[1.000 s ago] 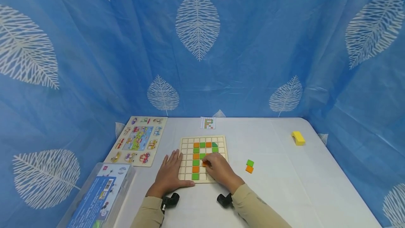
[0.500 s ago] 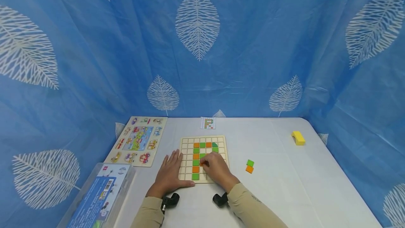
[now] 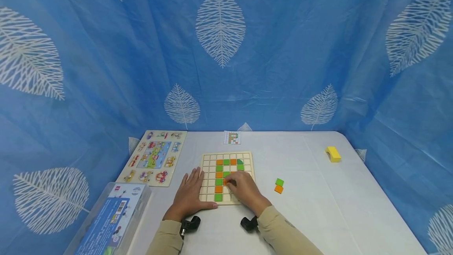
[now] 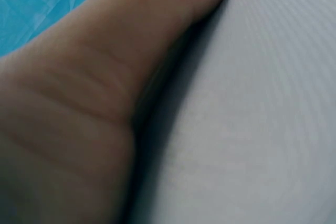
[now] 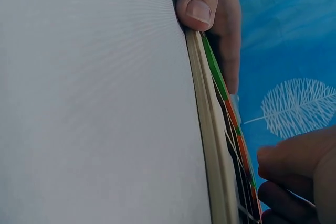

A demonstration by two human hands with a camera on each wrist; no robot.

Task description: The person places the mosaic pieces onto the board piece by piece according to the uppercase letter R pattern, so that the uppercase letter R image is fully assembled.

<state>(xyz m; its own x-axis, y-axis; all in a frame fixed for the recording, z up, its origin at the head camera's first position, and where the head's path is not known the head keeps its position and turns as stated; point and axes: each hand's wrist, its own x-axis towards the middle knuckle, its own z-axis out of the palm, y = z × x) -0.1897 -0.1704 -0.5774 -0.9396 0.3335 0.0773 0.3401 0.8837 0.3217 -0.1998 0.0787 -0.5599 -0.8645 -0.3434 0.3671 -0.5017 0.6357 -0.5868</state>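
A wooden grid board lies on the white table, with orange and green square tiles seated in several cells. My left hand rests along its left side with straight fingers, the thumb at the near edge. Over the middle of the board, my right hand pinches an orange tile between thumb and fingertips, beside a green tile in the column to its left. The fingers cover part of the orange tile and some cells. In the right wrist view, the board's edge appears side-on, with the left thumb against it.
A loose green tile and an orange one lie right of the board. Behind it is a small pattern card. A vehicle puzzle and a plastic box stand left; a yellow arch block is far right.
My right hand has moved the orange tile slightly left, towards the column of orange and green tiles. The left hand keeps its place on the board.
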